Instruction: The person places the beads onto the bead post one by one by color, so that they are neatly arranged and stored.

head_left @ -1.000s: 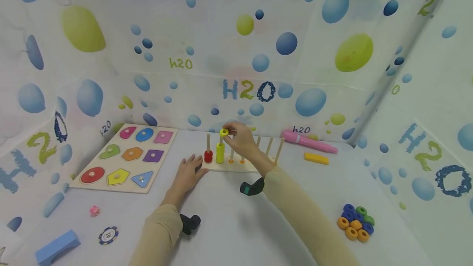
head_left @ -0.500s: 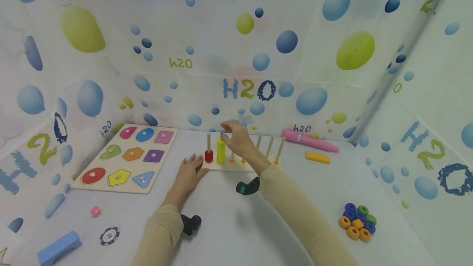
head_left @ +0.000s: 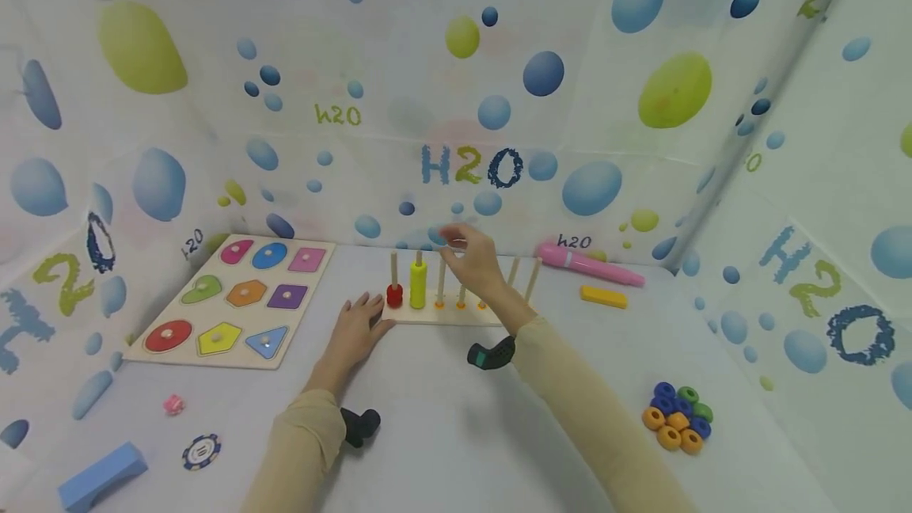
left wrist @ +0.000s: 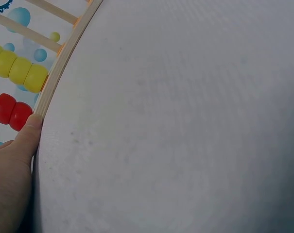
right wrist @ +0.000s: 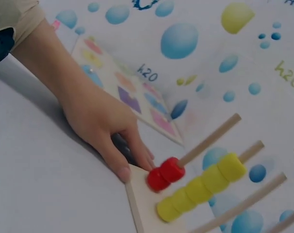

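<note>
A wooden peg stacker has a pale base (head_left: 456, 317) and a row of upright pegs near the back wall. Two red beads (right wrist: 166, 173) sit on its leftmost peg. The peg beside it carries a stack of several yellow beads (head_left: 418, 286), with only the peg tip showing above. My left hand (head_left: 354, 331) lies at the base's left end, fingers extended; its thumb (left wrist: 29, 136) touches the base edge in the left wrist view. Above the middle pegs hovers my right hand (head_left: 472, 261), fingers loosely bent and nothing visible between them. It partly hides the pegs behind it.
At left lies a shape puzzle board (head_left: 231, 275). Nearer are a small pink piece (head_left: 174, 404), a poker chip (head_left: 202, 451) and a blue arch block (head_left: 103, 475). On the right are a pink marker-shaped object (head_left: 591, 264), a yellow block (head_left: 603, 296) and loose beads (head_left: 668, 439).
A yellow bead pinched in my right hand has gone down onto the yellow stack and been let go. The right hand has then moved up and right. My left hand stays put.
</note>
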Tool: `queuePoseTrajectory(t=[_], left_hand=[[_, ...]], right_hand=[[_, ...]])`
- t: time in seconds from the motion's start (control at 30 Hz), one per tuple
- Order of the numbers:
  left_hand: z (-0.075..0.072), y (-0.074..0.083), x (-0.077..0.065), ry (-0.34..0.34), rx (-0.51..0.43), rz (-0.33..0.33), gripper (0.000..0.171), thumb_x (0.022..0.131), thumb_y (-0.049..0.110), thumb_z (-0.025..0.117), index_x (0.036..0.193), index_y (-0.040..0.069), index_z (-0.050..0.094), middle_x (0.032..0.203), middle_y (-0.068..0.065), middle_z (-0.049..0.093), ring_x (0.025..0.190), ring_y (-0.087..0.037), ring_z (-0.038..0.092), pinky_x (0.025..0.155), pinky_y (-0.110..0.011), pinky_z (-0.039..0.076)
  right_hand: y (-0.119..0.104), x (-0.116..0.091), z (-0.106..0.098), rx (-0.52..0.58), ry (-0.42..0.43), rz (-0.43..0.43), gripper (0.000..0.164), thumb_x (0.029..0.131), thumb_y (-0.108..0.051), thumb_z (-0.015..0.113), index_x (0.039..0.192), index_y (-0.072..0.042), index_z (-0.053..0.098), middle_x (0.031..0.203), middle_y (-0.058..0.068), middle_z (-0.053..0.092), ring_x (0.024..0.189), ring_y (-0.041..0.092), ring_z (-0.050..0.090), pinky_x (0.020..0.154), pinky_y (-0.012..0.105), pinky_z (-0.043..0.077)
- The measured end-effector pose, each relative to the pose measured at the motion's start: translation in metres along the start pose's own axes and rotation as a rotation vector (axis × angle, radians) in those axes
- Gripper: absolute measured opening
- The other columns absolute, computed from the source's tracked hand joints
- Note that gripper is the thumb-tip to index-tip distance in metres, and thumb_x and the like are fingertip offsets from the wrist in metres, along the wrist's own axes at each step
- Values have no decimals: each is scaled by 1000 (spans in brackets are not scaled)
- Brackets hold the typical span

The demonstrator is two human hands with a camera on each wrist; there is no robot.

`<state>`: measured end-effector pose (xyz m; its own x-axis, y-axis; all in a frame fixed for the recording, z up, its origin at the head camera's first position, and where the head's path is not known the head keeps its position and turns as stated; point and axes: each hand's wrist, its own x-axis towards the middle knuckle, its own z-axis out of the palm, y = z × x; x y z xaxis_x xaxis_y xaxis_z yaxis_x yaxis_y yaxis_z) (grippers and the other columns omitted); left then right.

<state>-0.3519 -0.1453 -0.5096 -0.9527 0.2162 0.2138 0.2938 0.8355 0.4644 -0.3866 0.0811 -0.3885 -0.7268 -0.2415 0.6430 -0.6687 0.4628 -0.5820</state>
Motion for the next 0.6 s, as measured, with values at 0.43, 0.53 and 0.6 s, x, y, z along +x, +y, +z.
queuePoseTrajectory(t=[0.43, 0.53, 0.6], left_hand=[[2, -2, 0, -2, -3, -12, 60, 91, 35, 62, 135, -3, 47, 141, -18, 45, 135, -40, 29, 111, -57, 11], [2, -2, 0, -12, -6, -18, 60, 92, 35, 61, 136, -3, 47, 141, -18, 44, 135, -40, 28, 111, -57, 10], [3, -2, 0, -15, -7, -16, 60, 92, 36, 61, 136, -3, 47, 141, -18, 44, 135, -40, 28, 111, -58, 10]], right_hand=[[30, -20, -72, -9, 96, 159, 25, 86, 2, 63, 111, 3, 60, 108, 13, 64, 100, 23, 62, 89, 26, 50], [38, -32, -94, -38, 124, 209, 25, 88, -1, 63, 113, 1, 60, 110, 13, 63, 102, 23, 61, 91, 29, 50], [44, -41, -108, -72, 143, 233, 25, 89, -3, 63, 113, 0, 60, 110, 12, 63, 102, 23, 61, 91, 32, 50]])
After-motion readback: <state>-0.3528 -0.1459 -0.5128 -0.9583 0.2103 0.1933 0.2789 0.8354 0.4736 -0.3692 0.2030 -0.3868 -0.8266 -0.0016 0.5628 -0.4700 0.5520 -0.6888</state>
